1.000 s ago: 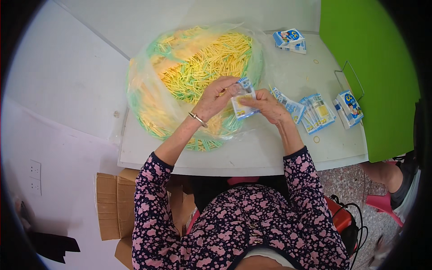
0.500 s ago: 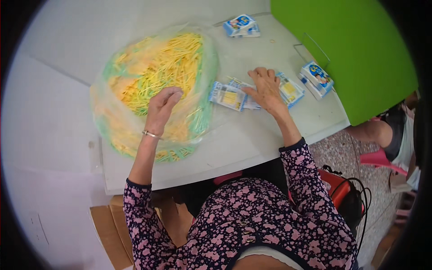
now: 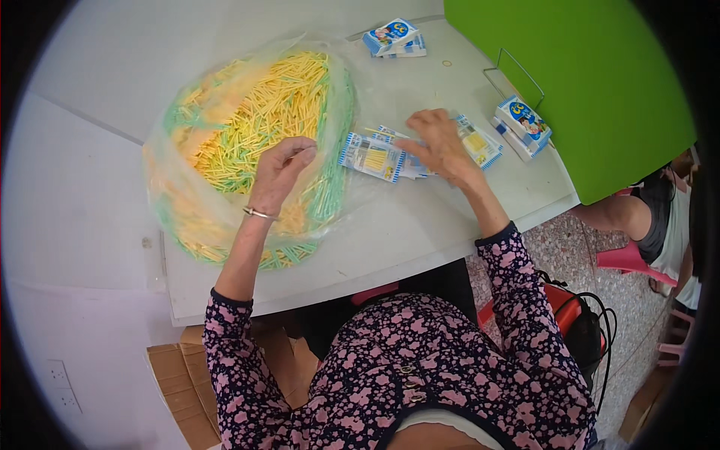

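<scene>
A large clear plastic bag (image 3: 161,161) lies open on the table, full of thin yellow and green sticks (image 3: 289,90). Over its near right part is my left hand (image 3: 281,171), fingers curled and thumb pressed to them in a pinch; whatever they might hold is too small to see. My right hand (image 3: 442,150), slightly blurred, hovers above or touches several small blue-and-white packets, its thumb spread away from the fingers. One packet (image 3: 373,159) to its left shows yellow sticks through a window; another packet (image 3: 478,142) lies to its right. My right hand covers part of the packets between them.
Blue-and-white boxes (image 3: 395,37) sit at the back of the table. More boxes (image 3: 523,124) lie at the right edge, beside a bent wire stand (image 3: 517,79) and a green panel (image 3: 577,90). A cardboard box (image 3: 180,386) is below left. Another person's leg (image 3: 611,214) shows at right.
My left hand has moved a little to the right over the bag, still pinched. My right hand has shifted slightly over the packets, its thumb more spread. The whole view has shifted slightly.
</scene>
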`<state>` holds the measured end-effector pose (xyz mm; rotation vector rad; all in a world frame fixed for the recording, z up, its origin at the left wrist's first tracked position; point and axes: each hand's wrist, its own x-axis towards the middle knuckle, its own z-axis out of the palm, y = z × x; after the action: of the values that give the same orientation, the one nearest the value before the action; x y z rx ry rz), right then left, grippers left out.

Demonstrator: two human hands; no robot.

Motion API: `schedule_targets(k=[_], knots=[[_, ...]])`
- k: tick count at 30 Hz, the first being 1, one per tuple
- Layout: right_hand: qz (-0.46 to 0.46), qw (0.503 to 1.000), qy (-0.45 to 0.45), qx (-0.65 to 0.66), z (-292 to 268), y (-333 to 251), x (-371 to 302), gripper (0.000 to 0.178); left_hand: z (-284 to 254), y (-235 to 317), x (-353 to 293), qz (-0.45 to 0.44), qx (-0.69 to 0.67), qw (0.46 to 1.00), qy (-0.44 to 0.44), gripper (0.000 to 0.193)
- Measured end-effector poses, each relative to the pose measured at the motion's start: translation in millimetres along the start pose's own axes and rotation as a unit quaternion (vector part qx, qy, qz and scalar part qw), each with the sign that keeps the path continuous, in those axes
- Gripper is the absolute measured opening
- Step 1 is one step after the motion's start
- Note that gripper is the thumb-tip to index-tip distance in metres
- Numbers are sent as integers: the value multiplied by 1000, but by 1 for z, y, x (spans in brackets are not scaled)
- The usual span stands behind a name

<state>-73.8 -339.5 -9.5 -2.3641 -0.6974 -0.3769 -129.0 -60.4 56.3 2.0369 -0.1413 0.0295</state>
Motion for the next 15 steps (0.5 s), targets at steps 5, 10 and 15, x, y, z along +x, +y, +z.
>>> schedule_targets(k=[5,10,15], knots=[[-46,996,-76,-24,37,-28,13,39,17,-6,3,15,-29,998,-53,18],[-44,994,-76,59,51,-21,13,31,24,-5,8,41,37,998,-32,17],[-80,981,-20,176,22,-3,6,19,33,-1,35,88,103,991,6,18]])
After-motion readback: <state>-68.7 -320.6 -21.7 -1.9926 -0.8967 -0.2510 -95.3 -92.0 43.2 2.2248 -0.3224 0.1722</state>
